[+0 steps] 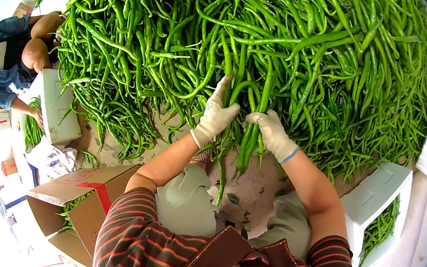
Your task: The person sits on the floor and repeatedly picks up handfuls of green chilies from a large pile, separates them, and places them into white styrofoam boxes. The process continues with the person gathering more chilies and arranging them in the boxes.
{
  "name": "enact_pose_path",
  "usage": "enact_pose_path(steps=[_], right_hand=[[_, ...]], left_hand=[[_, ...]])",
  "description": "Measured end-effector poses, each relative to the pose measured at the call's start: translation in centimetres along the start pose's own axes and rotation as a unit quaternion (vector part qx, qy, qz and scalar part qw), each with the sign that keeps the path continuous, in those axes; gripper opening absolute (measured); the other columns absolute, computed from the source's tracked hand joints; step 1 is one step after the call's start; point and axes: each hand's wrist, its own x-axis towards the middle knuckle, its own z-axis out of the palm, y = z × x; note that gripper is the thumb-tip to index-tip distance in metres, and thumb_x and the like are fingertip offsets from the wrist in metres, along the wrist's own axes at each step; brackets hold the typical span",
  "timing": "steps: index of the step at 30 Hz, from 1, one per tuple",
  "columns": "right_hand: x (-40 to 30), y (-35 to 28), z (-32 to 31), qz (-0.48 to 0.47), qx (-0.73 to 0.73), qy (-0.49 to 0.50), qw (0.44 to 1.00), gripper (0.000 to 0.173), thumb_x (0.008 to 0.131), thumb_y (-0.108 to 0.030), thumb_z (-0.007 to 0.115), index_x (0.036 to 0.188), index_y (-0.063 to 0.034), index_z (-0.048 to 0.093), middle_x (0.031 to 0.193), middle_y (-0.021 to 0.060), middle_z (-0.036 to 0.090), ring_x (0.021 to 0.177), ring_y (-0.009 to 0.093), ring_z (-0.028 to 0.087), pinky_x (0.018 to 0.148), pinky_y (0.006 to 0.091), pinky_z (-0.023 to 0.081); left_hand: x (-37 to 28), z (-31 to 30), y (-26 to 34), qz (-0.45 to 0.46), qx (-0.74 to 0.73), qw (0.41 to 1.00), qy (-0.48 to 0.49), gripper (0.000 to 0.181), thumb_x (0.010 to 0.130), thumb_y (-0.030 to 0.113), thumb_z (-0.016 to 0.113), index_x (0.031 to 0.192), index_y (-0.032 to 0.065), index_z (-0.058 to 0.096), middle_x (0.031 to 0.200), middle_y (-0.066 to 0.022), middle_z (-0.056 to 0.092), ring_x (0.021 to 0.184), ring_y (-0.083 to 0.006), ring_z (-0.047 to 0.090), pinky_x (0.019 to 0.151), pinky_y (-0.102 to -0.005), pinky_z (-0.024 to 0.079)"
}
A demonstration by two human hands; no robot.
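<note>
A large heap of long green chili peppers (160, 42) fills the upper part of the head view. My left hand (216, 113), in a white knit glove, lies at the near edge of the heap, its fingers pointing away and touching peppers. Just right of it, my right hand (273, 132), gloved with a blue cuff edge, has its thumb and fingers around a few long green peppers (253, 135) that hang down between my knees. Whether the left fingers grip any pepper is hard to tell.
An opened cardboard box (81, 213) with peppers stands at my lower left. White foam boxes (378, 195) are at the right, another (58, 106) at the left beside a seated person (9, 57). Peppers lie on the floor.
</note>
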Motion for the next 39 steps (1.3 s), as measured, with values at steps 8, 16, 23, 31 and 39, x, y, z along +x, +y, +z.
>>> enact_pose_path(steps=[8,16,23,31,39], right_hand=[[-10.3,-4.7,-3.3,0.076,-0.089,-0.264,0.957,0.022,0.085,-0.013,0.061,0.098,0.0035,0.059,0.058,0.0084,0.053,0.045,0.020,0.049,0.047,0.0332,0.043],[-11.7,-7.9,-1.8,-0.098,0.063,-0.138,0.984,0.027,0.087,-0.015,0.069,0.108,-0.0041,0.058,0.080,0.0063,0.059,0.071,0.019,0.060,0.056,0.0303,0.046],[-15.8,-8.5,6.7,-0.148,-0.020,-0.164,0.975,0.041,0.088,-0.033,0.072,0.117,-0.0051,0.064,0.104,0.0074,0.068,0.089,0.018,0.066,0.070,0.0285,0.051],[-26.1,-8.2,13.8,-0.204,0.063,-0.252,0.944,0.031,0.088,-0.017,0.074,0.114,-0.0047,0.063,0.098,0.0043,0.067,0.086,0.015,0.066,0.075,0.0304,0.056],[-33.2,-5.4,13.7,-0.301,0.065,-0.121,0.944,0.025,0.091,-0.016,0.068,0.112,-0.0028,0.067,0.102,0.0065,0.069,0.098,0.017,0.064,0.089,0.0323,0.051]], left_hand=[[-0.2,-2.5,3.2,-0.128,-0.134,0.981,0.064,0.075,0.085,-0.010,0.058,0.152,0.0030,0.027,0.121,-0.0108,0.060,0.080,-0.0144,0.063,0.064,-0.0290,0.056],[-6.8,-5.1,16.0,-0.241,-0.433,0.868,0.002,0.025,0.094,0.009,0.053,0.115,-0.0045,0.051,0.083,-0.0099,0.056,0.062,-0.0158,0.053,0.055,-0.0251,0.050],[-13.1,-3.9,26.7,-0.152,-0.396,0.903,-0.068,0.034,0.095,0.013,0.052,0.127,0.0018,0.047,0.096,-0.0083,0.056,0.062,-0.0145,0.054,0.051,-0.0242,0.050],[-17.7,-2.2,28.1,0.211,0.052,0.973,-0.078,0.064,0.099,0.016,0.054,0.151,-0.0067,0.024,0.138,-0.0186,0.053,0.126,-0.0202,0.050,0.103,-0.0312,0.041],[-21.1,-0.5,28.8,0.275,0.119,0.953,0.032,0.038,0.101,0.023,0.051,0.133,0.0022,0.052,0.091,-0.0170,0.069,0.078,-0.0282,0.069,0.065,-0.0387,0.054]])
